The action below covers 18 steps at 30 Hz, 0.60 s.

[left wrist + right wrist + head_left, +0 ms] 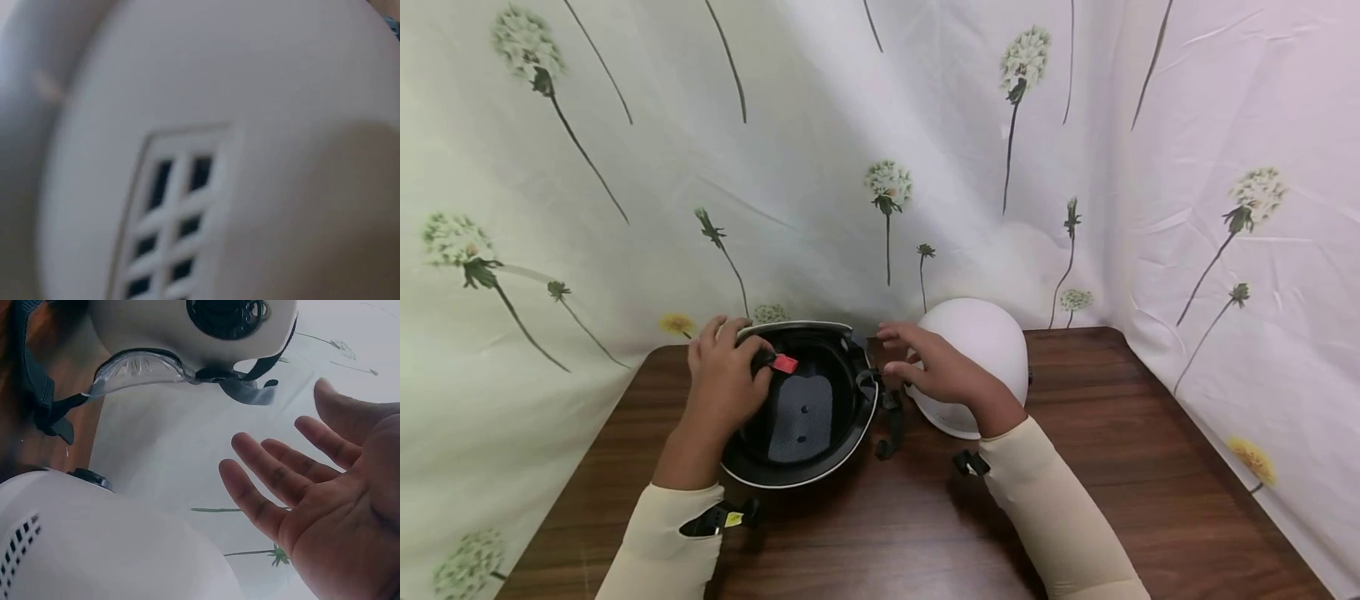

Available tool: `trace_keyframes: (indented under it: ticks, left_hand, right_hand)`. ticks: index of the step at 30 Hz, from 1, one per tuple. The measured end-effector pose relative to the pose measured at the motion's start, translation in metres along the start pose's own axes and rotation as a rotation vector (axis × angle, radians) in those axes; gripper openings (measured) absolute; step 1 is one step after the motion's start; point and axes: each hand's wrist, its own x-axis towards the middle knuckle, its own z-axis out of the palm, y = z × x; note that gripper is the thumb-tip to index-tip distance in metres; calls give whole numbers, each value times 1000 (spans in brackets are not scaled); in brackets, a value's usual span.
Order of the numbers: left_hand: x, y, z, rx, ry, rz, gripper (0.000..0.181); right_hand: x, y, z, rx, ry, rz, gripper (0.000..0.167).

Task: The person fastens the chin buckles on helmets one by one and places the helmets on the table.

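An upturned helmet with a black lining lies on the table, its hollow facing up. At its left rim, my left hand pinches a black strap buckle with a red tab between thumb and fingers. The left wrist view shows only a blurred close-up of the white shell and its vent grille. Between the two helmets, my right hand is in the air with fingers spread, holding nothing. Near it, a dark strap and a clear chin cup hang off the upturned helmet's side.
A second white helmet sits dome up behind my right forearm, close to the wall cloth. Dandelion-print cloth hangs behind and beside the brown wooden table. Wrist-worn devices stick out under both sleeves.
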Motion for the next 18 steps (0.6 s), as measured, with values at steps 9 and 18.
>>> trace_keyframes:
  ticks: [9,18]
  left_hand:
    - [1,-5,-4,-35,3,-13,14]
    - [-1,-7,-5,-43,-9,-20,13]
  right_hand:
    - [4,7,11,27,-31,25,60]
    - [10,9,25,8,16,44,58]
